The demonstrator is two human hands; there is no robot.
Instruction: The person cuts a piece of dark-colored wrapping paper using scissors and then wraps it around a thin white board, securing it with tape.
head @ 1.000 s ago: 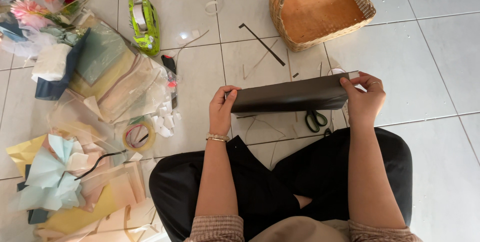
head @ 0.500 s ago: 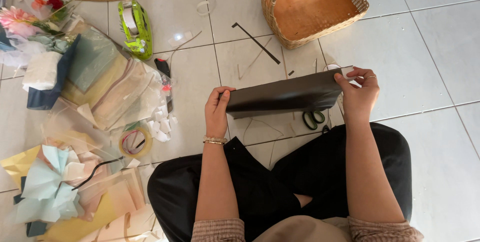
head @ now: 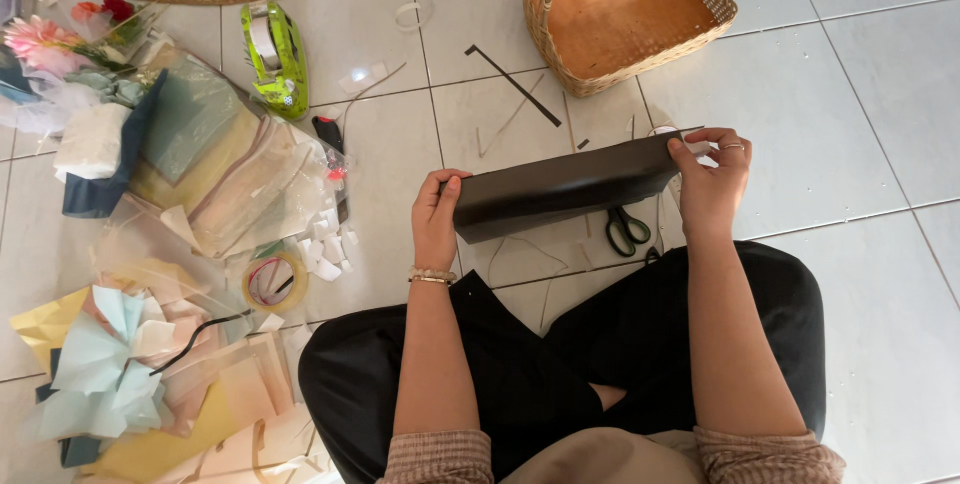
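Over the tiled floor [head: 860, 94], both hands [head: 436, 216] [head: 712, 176] grip a folded black sheet [head: 565, 187].

Black folded sheet [head: 565, 187] and black trousers [head: 560, 364] against pale grey floor tiles [head: 860, 94], tan woven basket [head: 630, 14] with an orange-brown bottom, lime-green tape dispenser [head: 276, 59], black-handled scissors [head: 628, 229], pink flower [head: 40, 42], yellow and pale blue paper [head: 95, 354], brown checked sleeves [head: 770, 456].
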